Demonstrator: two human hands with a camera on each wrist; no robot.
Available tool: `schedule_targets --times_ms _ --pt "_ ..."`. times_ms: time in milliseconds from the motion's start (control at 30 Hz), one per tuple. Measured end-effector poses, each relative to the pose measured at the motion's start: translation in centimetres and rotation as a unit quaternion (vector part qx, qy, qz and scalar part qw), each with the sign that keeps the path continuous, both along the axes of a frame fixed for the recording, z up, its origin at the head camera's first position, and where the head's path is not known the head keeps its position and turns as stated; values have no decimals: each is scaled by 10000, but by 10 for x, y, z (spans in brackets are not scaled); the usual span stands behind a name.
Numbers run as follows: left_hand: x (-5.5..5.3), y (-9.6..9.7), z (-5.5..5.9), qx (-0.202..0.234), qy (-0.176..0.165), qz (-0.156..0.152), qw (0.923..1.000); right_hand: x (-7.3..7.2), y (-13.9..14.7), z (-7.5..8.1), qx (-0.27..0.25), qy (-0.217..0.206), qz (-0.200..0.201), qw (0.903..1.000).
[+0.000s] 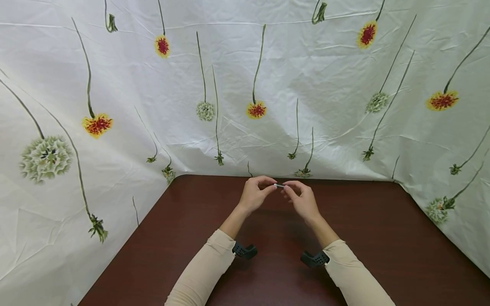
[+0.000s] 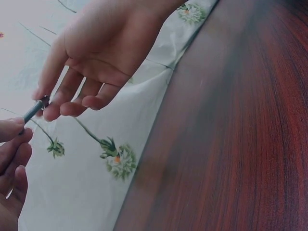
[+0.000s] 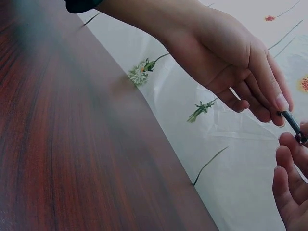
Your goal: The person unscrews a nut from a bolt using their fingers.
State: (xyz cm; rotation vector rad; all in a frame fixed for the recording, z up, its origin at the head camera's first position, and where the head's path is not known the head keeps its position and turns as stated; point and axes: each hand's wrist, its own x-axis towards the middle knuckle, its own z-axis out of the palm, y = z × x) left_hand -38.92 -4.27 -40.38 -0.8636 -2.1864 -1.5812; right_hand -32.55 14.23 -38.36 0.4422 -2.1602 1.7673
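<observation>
A short, thin, threaded bolt (image 1: 280,185) spans the gap between both hands, lying nearly level in the head view. Its shaft looks silvery grey (image 3: 290,120), and a dark, small piece sits at the left-hand end (image 2: 44,101). My left hand (image 1: 254,194) pinches that end between thumb and forefinger. The opposite end is pinched by the thumb and fingertips of my right hand (image 1: 305,202). In the left wrist view the other fingers of the left hand (image 2: 108,53) bend loosely. Fingertips cover both bolt ends in part.
Below the hands spreads a dark red-brown wooden table (image 1: 268,238). A white cloth with printed flowers (image 1: 229,85) hangs behind it and along both sides. Dark straps sit at the left wrist (image 1: 245,250) and the right wrist (image 1: 314,259), by beige sleeves.
</observation>
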Motion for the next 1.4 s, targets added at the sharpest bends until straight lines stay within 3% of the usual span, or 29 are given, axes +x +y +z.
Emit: schedule_targets --times_ms 233,500,800,1100,1233,1400 --pt "0 0 0 73 -21 -12 10000 4 0 1 18 51 60 10000" --pt "3 2 2 23 -38 39 10000 1 -1 0 246 1 -164 9996" --pt "33 0 29 12 52 -58 10000 2 -2 0 112 61 -75 9999" --pt "35 -1 30 2 69 -64 10000 0 -2 -3 194 198 -54 9996" --pt "35 -1 30 -7 40 -79 10000 -13 1 -17 128 205 -30 9997" --pt "35 -1 30 10 56 -61 10000 -25 3 -28 70 75 -299 9995"
